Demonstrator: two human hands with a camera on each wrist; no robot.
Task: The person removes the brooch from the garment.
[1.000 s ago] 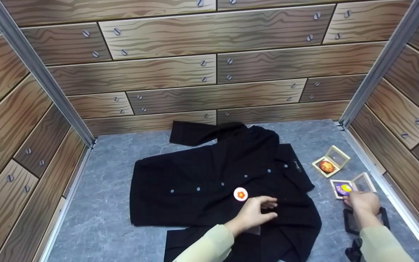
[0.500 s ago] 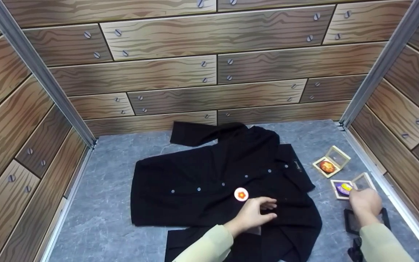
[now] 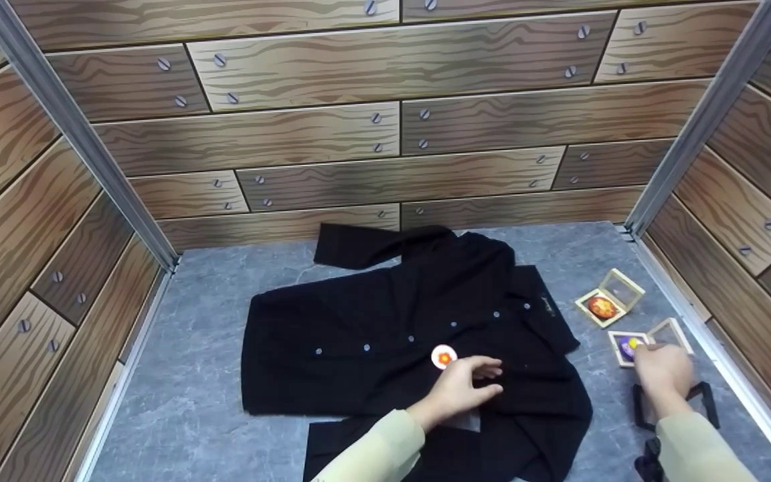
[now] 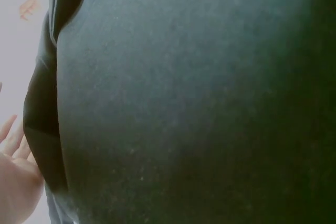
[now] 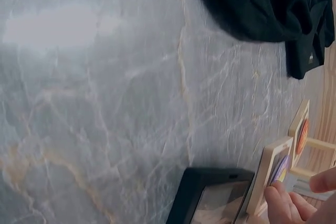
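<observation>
Wood-print walls (image 3: 305,137) frame a grey surface (image 3: 198,355), where a purple-and-yellow badge (image 3: 627,348) sits tilted in an open box (image 3: 614,349) at the frame's right. The right hand (image 3: 665,370), much the nearer, meets it from the lower right, fingertips at its edge; whether they pinch it is unclear. The left hand (image 3: 460,388), thumb and fingers apart, grips nothing over the black shirt (image 3: 322,314), lower center.

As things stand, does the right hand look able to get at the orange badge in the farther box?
Probably yes: the lid of the farther box stands open, leaving the orange badge uncovered. The right hand would likely just pass over the nearer box.
</observation>
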